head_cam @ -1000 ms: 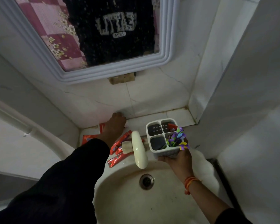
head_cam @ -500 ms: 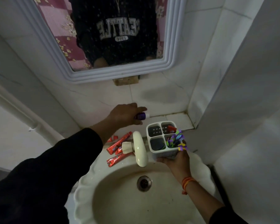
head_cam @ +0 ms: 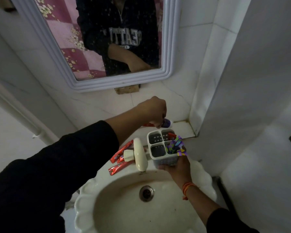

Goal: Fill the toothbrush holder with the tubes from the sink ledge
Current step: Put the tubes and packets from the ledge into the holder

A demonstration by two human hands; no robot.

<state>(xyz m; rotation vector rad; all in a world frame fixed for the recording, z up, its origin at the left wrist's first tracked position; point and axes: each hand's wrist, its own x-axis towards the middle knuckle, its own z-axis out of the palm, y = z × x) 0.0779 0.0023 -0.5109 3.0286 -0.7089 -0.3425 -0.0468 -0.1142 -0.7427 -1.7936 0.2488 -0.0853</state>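
My right hand (head_cam: 177,167) grips the white four-compartment toothbrush holder (head_cam: 155,140) from below, just right of the tap. One red tube (head_cam: 172,135) stands in its far right compartment and colourful purple-green items (head_cam: 175,146) fill the near right one. My left hand (head_cam: 153,110) hovers above the holder's far side, shut on a purple tube with a white cap (head_cam: 217,123) pointing down to the right. Three red tubes (head_cam: 120,157) lie on the sink ledge left of the tap, and another red one (head_cam: 147,124) lies behind my left hand.
A cream tap (head_cam: 139,155) juts over the white scalloped basin (head_cam: 91,199) with its drain (head_cam: 146,193). A framed mirror (head_cam: 124,81) hangs on the tiled wall behind. A white wall corner (head_cam: 208,98) closes in on the right.
My left hand lifted off the ledge with the purple tube and rose toward the holder. The right hand kept the holder in about the same place.
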